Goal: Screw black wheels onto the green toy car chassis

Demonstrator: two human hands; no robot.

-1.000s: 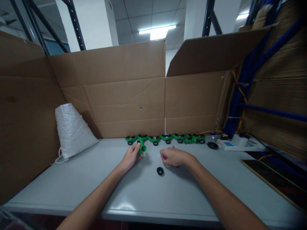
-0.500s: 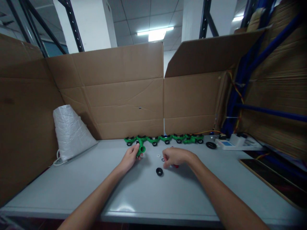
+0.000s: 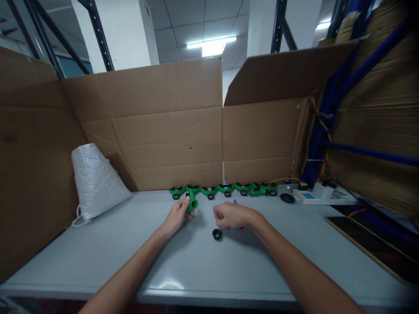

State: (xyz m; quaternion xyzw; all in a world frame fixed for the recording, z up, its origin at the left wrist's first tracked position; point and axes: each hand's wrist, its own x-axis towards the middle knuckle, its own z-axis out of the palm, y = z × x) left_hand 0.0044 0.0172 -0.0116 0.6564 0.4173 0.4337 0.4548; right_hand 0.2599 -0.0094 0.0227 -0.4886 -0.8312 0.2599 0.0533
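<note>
My left hand [image 3: 177, 215] is closed around a green pipe fitting [image 3: 193, 205], whose round open end faces me. To the right, my right hand [image 3: 231, 215] hovers low over the table with its fingers curled together. Whatever is between those fingertips is hidden. Just in front of it lies a thick black ring [image 3: 217, 234], apart from the fingers. A bit of something red [image 3: 241, 227] peeks out from under the hand, and a small bluish-purple piece [image 3: 235, 201] shows behind it.
Several green fittings [image 3: 225, 188] with black parts line the back of the grey table [image 3: 183, 266]. A white padded bag [image 3: 94, 183] stands left. At right are a black coil [image 3: 287, 198], a power strip [image 3: 314, 196] and a dark panel [image 3: 373, 248]. Cardboard walls [image 3: 163, 131] surround the table.
My right hand has shifted slightly left, over the spot where a small white ring and a small black ring lay; both are now out of sight. My left hand keeps still with the fitting.
</note>
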